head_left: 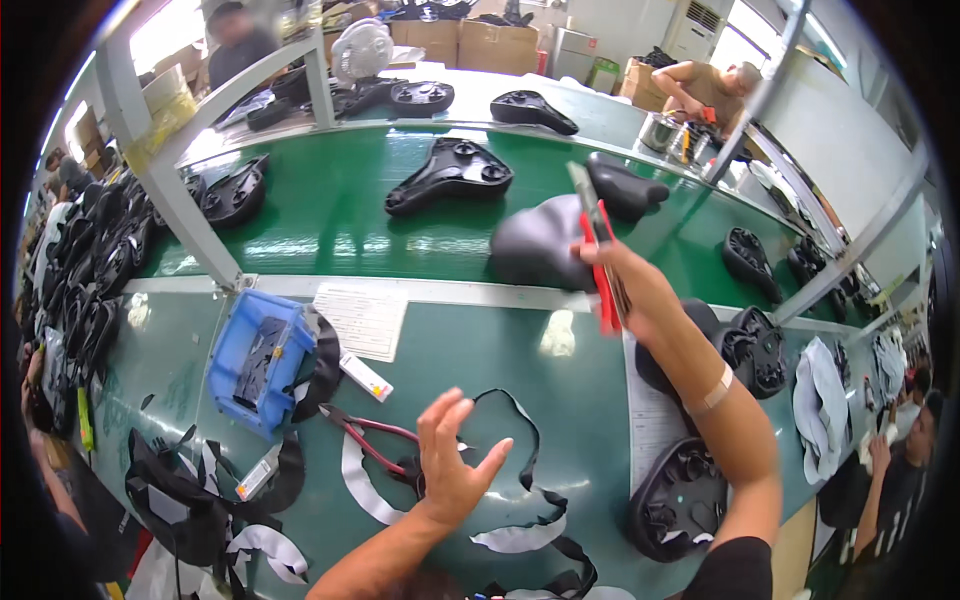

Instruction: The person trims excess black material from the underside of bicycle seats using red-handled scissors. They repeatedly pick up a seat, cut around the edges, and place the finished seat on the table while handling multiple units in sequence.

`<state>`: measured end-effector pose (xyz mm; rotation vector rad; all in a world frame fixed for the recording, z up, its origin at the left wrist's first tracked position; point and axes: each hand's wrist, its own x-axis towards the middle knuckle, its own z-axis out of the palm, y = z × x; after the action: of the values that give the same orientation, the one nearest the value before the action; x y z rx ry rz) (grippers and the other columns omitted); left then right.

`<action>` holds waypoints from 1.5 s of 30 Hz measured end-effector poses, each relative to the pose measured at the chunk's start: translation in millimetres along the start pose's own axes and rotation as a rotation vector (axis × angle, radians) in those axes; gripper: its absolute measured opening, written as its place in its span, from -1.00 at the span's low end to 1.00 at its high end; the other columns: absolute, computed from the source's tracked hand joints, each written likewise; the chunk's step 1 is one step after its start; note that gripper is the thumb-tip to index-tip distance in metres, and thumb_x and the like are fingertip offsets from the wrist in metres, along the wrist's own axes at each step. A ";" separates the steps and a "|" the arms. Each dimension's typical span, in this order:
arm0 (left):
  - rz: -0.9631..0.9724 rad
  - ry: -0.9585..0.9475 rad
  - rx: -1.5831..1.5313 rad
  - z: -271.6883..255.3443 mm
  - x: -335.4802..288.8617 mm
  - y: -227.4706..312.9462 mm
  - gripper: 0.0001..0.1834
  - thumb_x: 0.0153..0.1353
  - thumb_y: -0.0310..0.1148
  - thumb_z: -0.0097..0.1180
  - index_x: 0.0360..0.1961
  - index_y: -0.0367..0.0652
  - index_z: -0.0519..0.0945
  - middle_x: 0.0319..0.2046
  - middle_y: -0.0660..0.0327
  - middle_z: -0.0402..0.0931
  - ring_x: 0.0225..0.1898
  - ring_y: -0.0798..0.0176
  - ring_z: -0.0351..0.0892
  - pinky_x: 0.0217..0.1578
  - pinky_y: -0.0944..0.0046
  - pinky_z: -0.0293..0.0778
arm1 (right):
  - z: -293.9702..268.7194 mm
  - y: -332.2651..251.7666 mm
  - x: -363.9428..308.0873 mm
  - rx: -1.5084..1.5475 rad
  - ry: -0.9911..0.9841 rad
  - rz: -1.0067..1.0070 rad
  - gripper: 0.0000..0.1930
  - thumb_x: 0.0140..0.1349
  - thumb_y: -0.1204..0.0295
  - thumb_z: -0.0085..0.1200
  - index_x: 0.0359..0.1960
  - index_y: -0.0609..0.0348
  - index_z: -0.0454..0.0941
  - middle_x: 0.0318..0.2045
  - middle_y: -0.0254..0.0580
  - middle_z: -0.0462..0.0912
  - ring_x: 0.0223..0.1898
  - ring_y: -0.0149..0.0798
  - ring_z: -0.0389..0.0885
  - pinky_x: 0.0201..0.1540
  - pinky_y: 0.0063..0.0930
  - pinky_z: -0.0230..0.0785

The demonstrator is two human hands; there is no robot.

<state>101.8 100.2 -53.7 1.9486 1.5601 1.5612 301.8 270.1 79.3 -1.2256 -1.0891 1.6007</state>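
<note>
My right hand (pixel 632 283) reaches out over the green belt, closed round a red utility knife (pixel 600 250) whose blade points up and away. Just left of that hand is a blurred, glossy black bicycle saddle (pixel 540 240) at the belt's near edge; whether my fingers touch it I cannot tell. Over the workbench (pixel 590 420) my left hand (pixel 447 462) hangs with fingers spread and nothing in it. Beside it lie red-handled pliers (pixel 385 455), partly hidden by the hand, and a curled black-and-white trim strip (pixel 520 538).
A blue bin (pixel 262 360) of dark scraps stands left, near a printed sheet (pixel 360 318). Black saddle bases (pixel 452 177) ride the belt. Another saddle base (pixel 682 500) lies at right. Grey posts (pixel 180 200) rise at the belt. A co-worker (pixel 712 92) works at far right.
</note>
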 end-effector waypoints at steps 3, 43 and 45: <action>0.118 0.062 0.155 19.1 32.1 19.9 -0.20 -0.10 -0.27 0.41 0.15 -0.23 0.28 0.04 -0.11 0.35 0.08 -0.11 0.35 0.06 0.04 0.23 | 7.6 -21.2 -98.7 -0.322 -0.231 0.063 -0.62 0.10 0.28 0.20 -0.03 0.08 0.55 -0.48 -0.48 0.49 -0.52 -0.58 0.41 -0.49 -0.61 0.31; -0.699 -0.310 -1.167 -41.9 19.8 11.8 -0.44 0.11 -0.26 0.14 0.09 -0.34 0.36 -0.11 0.13 0.50 -0.17 0.27 0.57 -0.13 0.28 0.54 | -50.9 74.3 -198.6 -0.074 0.209 -0.005 -0.59 0.26 0.34 0.08 0.12 0.12 0.34 -0.43 -0.27 0.51 -0.65 -0.51 0.45 -0.63 -0.64 0.37; -0.822 -0.343 -1.084 -77.5 11.3 20.1 -0.47 0.12 -0.27 0.12 0.07 -0.35 0.38 -0.15 0.13 0.52 -0.23 0.29 0.58 -0.18 0.32 0.55 | -33.1 110.1 -231.3 0.009 0.117 0.044 -0.59 0.31 0.29 0.03 0.12 0.18 0.32 -0.52 -0.31 0.48 -0.68 -0.54 0.41 -0.64 -0.67 0.35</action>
<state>50.5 67.7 -0.5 0.7563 0.8356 1.1753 365.6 24.7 30.2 -1.3283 -0.9871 1.5447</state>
